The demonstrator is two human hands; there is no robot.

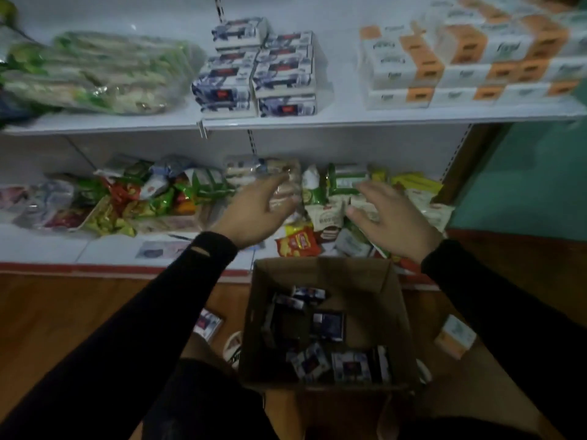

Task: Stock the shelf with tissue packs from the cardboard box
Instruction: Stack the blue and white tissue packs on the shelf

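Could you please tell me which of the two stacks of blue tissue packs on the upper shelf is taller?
The left stack is taller: its top pack rises above the right stack beside it.

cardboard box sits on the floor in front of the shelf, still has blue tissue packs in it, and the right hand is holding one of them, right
Not quite. In the head view the right hand holds nothing: it is open above the cardboard box, as is the left hand. The rest stands: the box is on the floor before the shelf, with blue tissue packs inside.
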